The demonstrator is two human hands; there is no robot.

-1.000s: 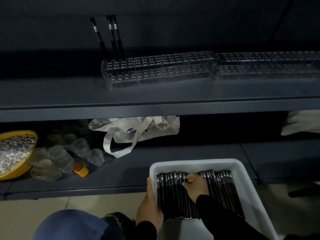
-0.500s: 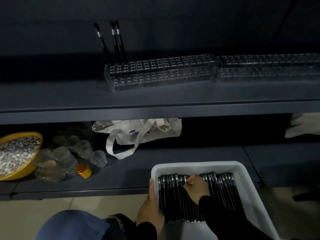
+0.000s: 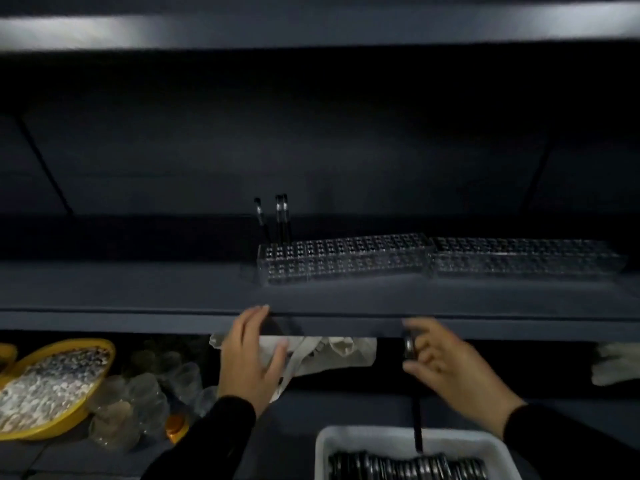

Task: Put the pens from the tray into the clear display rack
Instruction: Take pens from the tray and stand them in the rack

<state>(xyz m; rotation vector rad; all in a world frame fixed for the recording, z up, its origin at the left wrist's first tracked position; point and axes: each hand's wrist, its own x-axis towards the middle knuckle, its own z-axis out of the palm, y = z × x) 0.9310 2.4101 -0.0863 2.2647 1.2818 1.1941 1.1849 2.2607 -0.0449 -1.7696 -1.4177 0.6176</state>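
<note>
Head view, right hand (image 3: 450, 362) pinching slim black pen (image 3: 416, 420), gridded clear rack (image 3: 346, 259)

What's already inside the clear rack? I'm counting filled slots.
Three black pens stand at the rack's left end. Its other holes look empty, though blur hides detail.

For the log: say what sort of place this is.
Probably a shop or stockroom being stocked. Dark metal shelving carries clear display racks with three pens standing in them, and a white tray of black pens sits below. The right hand holds one pen.
</note>
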